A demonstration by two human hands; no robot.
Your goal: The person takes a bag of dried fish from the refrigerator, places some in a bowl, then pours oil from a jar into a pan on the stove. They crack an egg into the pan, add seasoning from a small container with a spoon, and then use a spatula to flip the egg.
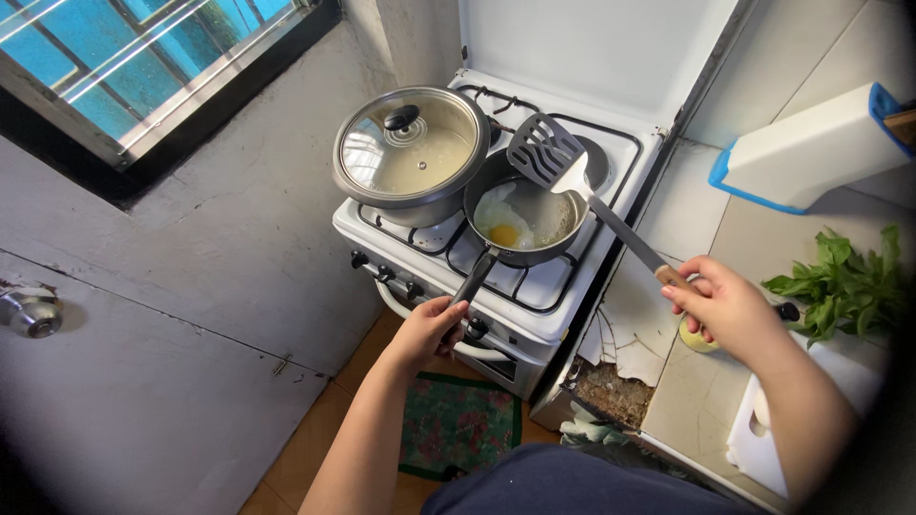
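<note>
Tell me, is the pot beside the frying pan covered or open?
Covered: a glass lid with a black knob sits flat on the pot.

Stove (563,291): white body, black grates, dark control knobs. Frying pan (525,215): dark grey, black handle. Egg (506,229): white with an orange-yellow yolk. Spatula (546,153): grey slotted blade with wavy cut-outs, dark shaft, light brown wooden grip. Pot (410,153): silver-grey metal, clear glass lid with a black knob. Window (124,48): blue glass behind pale metal bars, black frame. Wall: grey. Floor mat (458,424): green ground with a red floral pattern. Floor: orange-brown tiles. Herbs (844,281): green leaves. Countertop (701,381): beige tiles. Container (811,148): white with blue edging.
</note>
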